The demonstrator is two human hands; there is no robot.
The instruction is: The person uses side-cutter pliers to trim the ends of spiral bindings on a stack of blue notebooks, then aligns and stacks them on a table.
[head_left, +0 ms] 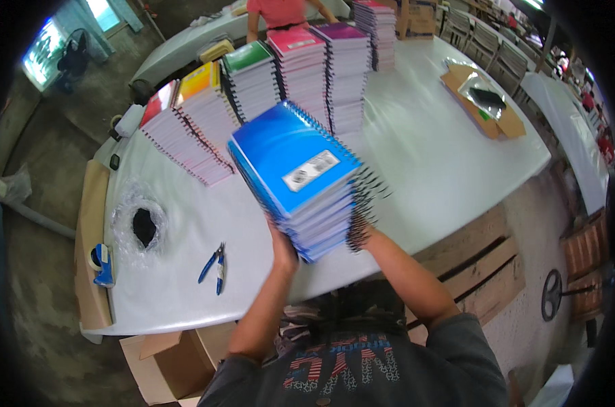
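In the middle of the frame both hands grip a thick stack of blue notebooks (299,178), lifted clear above the white table (430,156). The left hand (282,249) is clamped against the lower left side of the stack, and the right hand (363,235) presses the lower right side, just under the black spiral bindings (these look blurred). The stack tilts, its top cover with a white label facing the camera.

Behind it, across the upper middle of the frame, stand more piles of notebooks (253,88) in a row, with red, yellow, green, pink and purple covers; the leftmost piles lean over. At lower left on the table lie blue-handled pliers (214,267), and left of them a crumpled clear wrap (139,224) around something dark. A tape dispenser (102,264) sits at the table's left edge. At upper right lies flat cardboard (482,102). Another person in a pink top (278,12) stands at the far end.
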